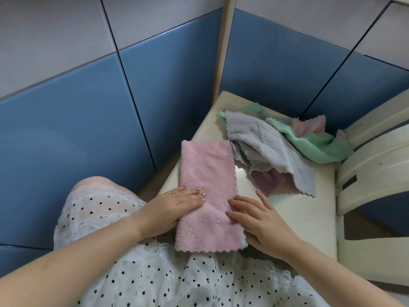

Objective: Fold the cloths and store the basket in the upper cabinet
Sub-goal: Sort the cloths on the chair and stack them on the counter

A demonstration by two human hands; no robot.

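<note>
- Pressing down on the folded pink cloth (207, 191) with both hands, flat, fingers straight — no curl, no pinch, just palms and fingertips smoothing.
- Left hand (177, 204) lying across the cloth's left edge, fingertips reaching onto the pink fabric; likely pinning that side so the fold keeps its crease.
- Right hand (254, 214) resting along the right edge, fingers pointing inward onto the cloth, heel out on the cream surface (309, 218); grip loose and open on both sides, holding nothing.
- Pink cloth lying as a long rectangle, near end hanging over the surface edge toward the polka-dot skirt (155, 273), a sliver of green edge peeking out at its lower right corner — probably a second layer or another cloth underneath, hard telling which.
- Waiting just beyond: a loose heap of unfolded cloths, grey cloth (265, 142) on top, green cloth (316, 145) behind it, a purple cloth (267, 180) tucked beneath, a bit of pink at the far back.
- Heap touching the pink cloth's far right corner, kept within easy reach for picking next.
- No basket or cabinet showing in this view; cream plastic chair (371, 165) standing at the right.
- Judging by the pile, folding barely under way, storing not yet begun.
</note>
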